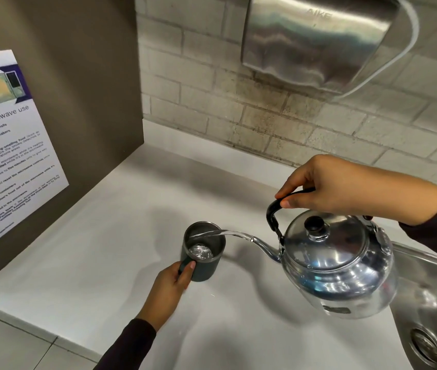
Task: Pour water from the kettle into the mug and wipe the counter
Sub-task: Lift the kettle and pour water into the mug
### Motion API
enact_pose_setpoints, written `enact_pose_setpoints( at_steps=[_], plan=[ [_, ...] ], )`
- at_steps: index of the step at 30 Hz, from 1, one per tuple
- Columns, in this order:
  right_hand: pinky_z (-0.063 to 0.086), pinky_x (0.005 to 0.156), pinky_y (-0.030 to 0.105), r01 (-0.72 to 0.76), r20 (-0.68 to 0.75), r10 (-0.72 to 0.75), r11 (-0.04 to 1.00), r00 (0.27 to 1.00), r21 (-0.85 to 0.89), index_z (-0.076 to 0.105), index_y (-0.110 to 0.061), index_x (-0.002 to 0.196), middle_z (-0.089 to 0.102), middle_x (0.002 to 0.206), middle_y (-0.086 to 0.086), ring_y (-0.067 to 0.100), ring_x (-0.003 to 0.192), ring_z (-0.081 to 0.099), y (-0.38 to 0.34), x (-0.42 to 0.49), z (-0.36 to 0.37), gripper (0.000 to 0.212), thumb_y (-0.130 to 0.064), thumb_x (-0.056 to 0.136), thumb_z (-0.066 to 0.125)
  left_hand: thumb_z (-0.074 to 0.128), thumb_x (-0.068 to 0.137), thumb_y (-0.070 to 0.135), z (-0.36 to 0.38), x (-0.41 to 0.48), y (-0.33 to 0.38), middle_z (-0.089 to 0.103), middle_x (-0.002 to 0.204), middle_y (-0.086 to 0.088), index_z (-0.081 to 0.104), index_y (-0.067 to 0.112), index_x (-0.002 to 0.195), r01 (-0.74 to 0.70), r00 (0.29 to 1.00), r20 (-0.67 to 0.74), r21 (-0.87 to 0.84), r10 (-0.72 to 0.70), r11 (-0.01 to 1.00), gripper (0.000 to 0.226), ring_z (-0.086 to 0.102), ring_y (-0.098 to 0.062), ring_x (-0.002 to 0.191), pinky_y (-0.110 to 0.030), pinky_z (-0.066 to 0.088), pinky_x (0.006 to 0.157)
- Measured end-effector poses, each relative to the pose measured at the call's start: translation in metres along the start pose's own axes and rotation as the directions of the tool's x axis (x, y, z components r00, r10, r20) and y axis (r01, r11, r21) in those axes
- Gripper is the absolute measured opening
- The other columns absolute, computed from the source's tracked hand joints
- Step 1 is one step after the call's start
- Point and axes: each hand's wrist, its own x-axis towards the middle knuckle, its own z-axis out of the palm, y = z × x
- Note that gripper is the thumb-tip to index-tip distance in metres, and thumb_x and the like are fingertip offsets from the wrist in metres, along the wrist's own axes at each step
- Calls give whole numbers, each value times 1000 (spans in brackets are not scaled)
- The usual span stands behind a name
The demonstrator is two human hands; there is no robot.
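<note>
A dark grey mug (206,265) stands on the white counter (121,236), a little water pooled in its bottom. My left hand (170,288) grips the mug's handle from the near side. To the right, a shiny metal kettle (337,265) hangs tilted toward the mug, lifted off the counter. My right hand (345,185) is closed around its black handle. A thin stream of water (228,232) runs from the spout over the mug's rim into the mug.
A steel sink (433,311) with a drain lies at the right edge. A brown panel with a microwave-use notice (6,150) walls off the left. A metal hand dryer (316,41) hangs on the brick wall behind. The counter's front edge runs lower left.
</note>
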Motion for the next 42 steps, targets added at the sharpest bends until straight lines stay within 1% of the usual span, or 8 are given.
enact_pose_setpoints(
  at_steps=[5,10,13,21,24,27,31,42],
  plan=[
    [35,45,1,8,9,-8,1000,1000,3,73,-37,88,45,45,-48,-22,49,47,0,0,-1,10,-38,78,69,46,88,45,0,0,2,42,53,4,40,21,56,-8,1000,-10,-7,8,1000,41,38,-4,49,-25,32,57],
    [35,49,20,-6,5,6,1000,1000,-6,74,-35,87,52,46,-39,-13,47,50,-3,2,-3,11,-39,77,69,48,92,41,1,0,1,43,53,5,41,26,54,-6,1000,-17,-8,6,1000,41,39,-6,51,-28,33,59],
    [35,47,14,7,3,-7,1000,1000,-11,73,-34,85,51,45,-40,-15,47,49,-4,2,-4,9,-37,78,69,47,89,46,1,0,0,42,54,4,40,23,55,-3,1000,-13,-13,3,1000,41,38,-6,51,-27,32,58],
    [32,49,21,16,7,-16,999,1000,-31,73,-37,85,49,45,-43,-15,48,49,-7,3,-5,9,-39,78,68,47,92,43,1,1,-2,44,50,8,42,28,53,-7,1000,-13,-7,7,1000,42,39,-4,50,-26,33,57],
    [36,49,15,13,5,-13,999,1000,-34,73,-36,86,50,49,-45,-18,53,49,-8,3,-5,10,-39,77,69,47,92,42,1,1,-2,47,49,10,47,33,51,-5,1000,-10,-6,5,1000,42,42,-3,50,-23,34,57],
    [37,48,10,18,1,-18,999,1000,-43,74,-35,86,54,48,-38,-21,57,49,-8,3,-6,11,-39,77,69,47,91,43,1,1,-3,47,49,9,45,32,51,-6,1000,-12,-5,6,1000,42,42,-3,50,-23,34,57],
    [33,50,-4,45,11,-44,998,999,-47,74,-33,87,45,46,-49,-28,53,44,-10,2,-6,10,-36,78,69,48,92,43,1,2,-5,46,50,8,43,30,53,-3,1000,-11,-5,3,1000,41,41,-3,50,-26,34,57],
    [30,50,-7,78,-6,-78,995,997,-70,74,-33,85,45,46,-49,-30,55,43,-11,1,-9,9,-36,78,69,47,88,47,2,3,-6,46,50,6,44,26,54,-16,999,-31,10,17,1000,40,41,-4,49,-26,34,57]
  ],
)
